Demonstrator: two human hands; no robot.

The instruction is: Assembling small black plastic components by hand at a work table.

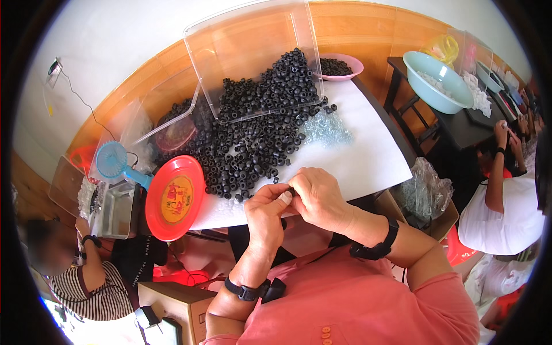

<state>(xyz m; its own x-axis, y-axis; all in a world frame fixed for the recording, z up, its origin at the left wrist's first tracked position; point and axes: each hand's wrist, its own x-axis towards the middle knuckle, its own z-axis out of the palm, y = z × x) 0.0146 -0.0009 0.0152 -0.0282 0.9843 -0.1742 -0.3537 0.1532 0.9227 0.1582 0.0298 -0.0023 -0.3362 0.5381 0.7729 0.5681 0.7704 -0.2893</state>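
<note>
My left hand [265, 217] and my right hand [323, 200] meet at the near edge of the white tabletop [368, 152]. Their fingertips pinch a small black part [291, 190], mostly hidden by the fingers. Just beyond lies a heap of small black ring-shaped parts [247, 144], spilling from a tipped clear plastic bin [241, 43]. To the right of that heap is a pile of tiny clear pieces [326, 129]. A red round plate [155, 201] stands tilted to the left of my hands.
A blue handheld fan [112, 160] and a metal tray [119, 210] lie left. A pink bowl [355, 62] holds black parts at the back. Co-workers sit at both sides; a light-blue basin [445, 98] is on the dark table right. Cardboard box [167, 296] lower left.
</note>
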